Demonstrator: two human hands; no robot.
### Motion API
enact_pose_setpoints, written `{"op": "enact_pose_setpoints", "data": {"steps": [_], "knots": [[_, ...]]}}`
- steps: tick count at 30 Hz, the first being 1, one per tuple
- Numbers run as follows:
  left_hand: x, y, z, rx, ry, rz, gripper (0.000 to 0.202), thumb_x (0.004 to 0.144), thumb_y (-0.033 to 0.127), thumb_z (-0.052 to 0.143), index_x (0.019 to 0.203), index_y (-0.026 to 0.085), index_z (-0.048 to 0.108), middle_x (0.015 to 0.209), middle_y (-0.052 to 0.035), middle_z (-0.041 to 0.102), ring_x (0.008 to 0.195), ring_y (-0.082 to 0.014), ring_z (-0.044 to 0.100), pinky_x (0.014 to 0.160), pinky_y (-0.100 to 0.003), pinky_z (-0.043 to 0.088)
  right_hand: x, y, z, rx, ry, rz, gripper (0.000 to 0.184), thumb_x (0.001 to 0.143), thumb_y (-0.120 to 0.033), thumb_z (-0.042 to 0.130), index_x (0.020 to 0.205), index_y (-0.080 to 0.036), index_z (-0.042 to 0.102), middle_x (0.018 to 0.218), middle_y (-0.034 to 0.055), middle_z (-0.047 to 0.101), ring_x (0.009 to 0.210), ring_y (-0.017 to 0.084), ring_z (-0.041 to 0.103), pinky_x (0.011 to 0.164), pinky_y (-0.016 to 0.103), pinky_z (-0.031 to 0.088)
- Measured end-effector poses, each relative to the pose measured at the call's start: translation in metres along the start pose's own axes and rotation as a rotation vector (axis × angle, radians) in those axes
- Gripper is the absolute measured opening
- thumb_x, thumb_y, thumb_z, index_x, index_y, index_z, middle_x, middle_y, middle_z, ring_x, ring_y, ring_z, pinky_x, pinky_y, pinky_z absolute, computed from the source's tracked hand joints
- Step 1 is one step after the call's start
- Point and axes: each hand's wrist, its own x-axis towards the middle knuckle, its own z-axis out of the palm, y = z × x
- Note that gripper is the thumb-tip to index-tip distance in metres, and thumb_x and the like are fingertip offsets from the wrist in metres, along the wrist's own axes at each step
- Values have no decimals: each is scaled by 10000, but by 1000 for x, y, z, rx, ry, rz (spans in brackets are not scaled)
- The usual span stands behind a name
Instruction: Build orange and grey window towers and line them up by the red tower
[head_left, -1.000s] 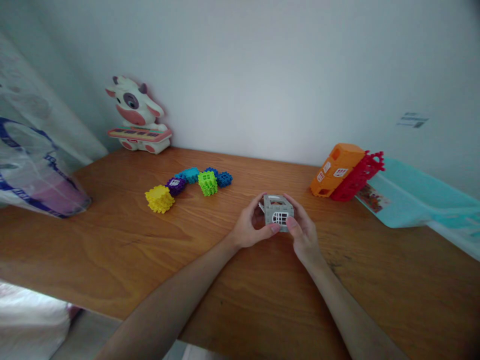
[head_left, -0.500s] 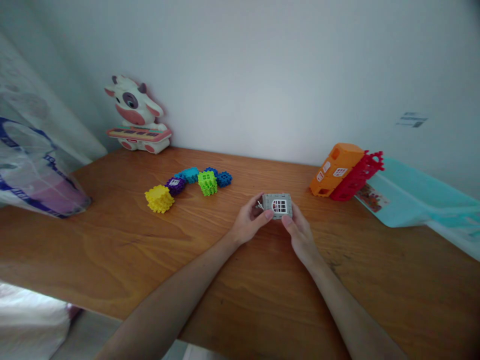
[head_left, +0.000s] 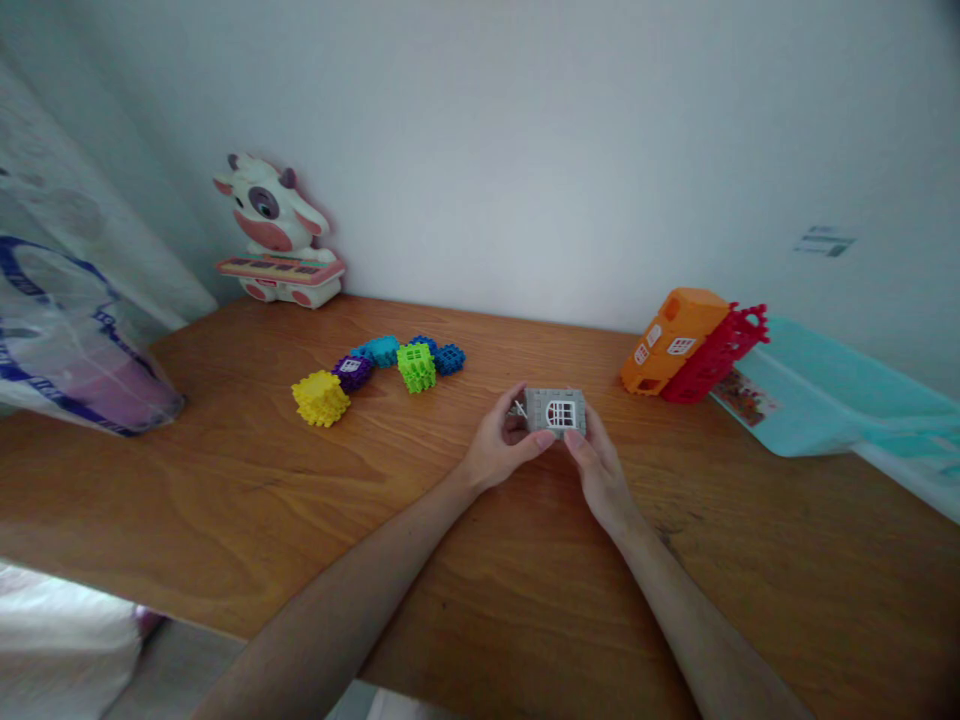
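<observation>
My left hand and my right hand together hold a grey plastic toy-house block with a white arched window, gripping it from both sides just above the wooden table. A small white piece pokes out at its left end, beside my left fingers. Left of my hands lie several waffle-style building blocks: a yellow one, a purple one, a teal one, a lime green one and a blue one.
An orange house-shaped block and a red lattice piece lean together at the far right, beside a pale turquoise flat box. A cow-shaped toy keyboard stands against the wall. A plastic bag lies at the left table edge.
The grey block has turned so its window faces me squarely and now sits a little higher and flatter between my hands. My fingers have shifted to its sides.
</observation>
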Motion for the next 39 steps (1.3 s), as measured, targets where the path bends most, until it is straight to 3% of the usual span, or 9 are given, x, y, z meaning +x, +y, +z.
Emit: {"op": "enact_pose_setpoints", "data": {"steps": [5,9,15,20,24,27,31,34,39], "knots": [[-2,-1,4,23,29,-8,1004,636,459,879,1467,209,375,1304,-172,588,1137,-315,631,997,-517,511,-1,12,-1,93,-9,34,611,940,-563,521,1482,-311,393,1495,63,516,1393,268,465,1162,516,366],[-3,-1,2,54,38,34,1022,642,459,872,1479,208,343,1368,-188,528,1161,-317,610,975,-498,524,-2,3,1,106,-41,23,604,926,-527,573,1470,-326,406,1485,58,524,1365,263,495,1175,508,351],[-3,-2,0,79,28,8,997,659,489,852,1468,180,358,1328,-197,573,1108,-305,643,958,-489,537,1,-7,1,49,-13,-57,547,872,-479,674,1371,-325,511,1356,71,626,1237,269,604,1065,467,484],[-4,-1,1,92,24,8,1004,651,509,850,1454,150,364,1293,-210,593,1079,-308,659,945,-488,544,1,-3,1,27,7,-76,565,856,-471,694,1363,-302,512,1307,91,655,1188,281,632,1036,474,501],[-4,0,2,123,32,78,987,648,480,862,1451,189,367,1316,-189,587,1107,-304,655,938,-455,555,0,-5,1,-5,11,-113,537,890,-491,642,1375,-295,520,1368,85,624,1246,282,598,1067,466,475],[-2,1,1,252,95,212,1003,659,432,868,1475,221,325,1403,-178,536,1208,-309,608,994,-446,530,0,-9,1,-24,14,-130,476,922,-483,597,1356,-296,545,1403,71,606,1299,275,559,1096,453,449],[-2,5,-4,557,170,422,1041,645,376,883,1504,254,308,1542,-151,402,1395,-330,441,1161,-490,376,2,-9,3,39,57,-35,526,876,-490,661,1345,-286,536,1385,84,621,1247,277,598,1040,455,494],[-4,8,-6,687,97,501,1097,611,403,899,1520,272,301,1555,-138,389,1429,-341,389,1201,-519,305,4,-3,5,37,159,57,538,792,-491,756,1243,-252,584,1268,96,684,1148,274,649,999,449,519],[-4,4,0,419,112,377,1089,663,436,870,1538,263,245,1607,-155,289,1454,-327,357,1196,-482,326,7,3,7,212,257,181,444,784,-556,742,1103,-259,655,1169,58,719,1101,253,664,1013,446,508]]}}
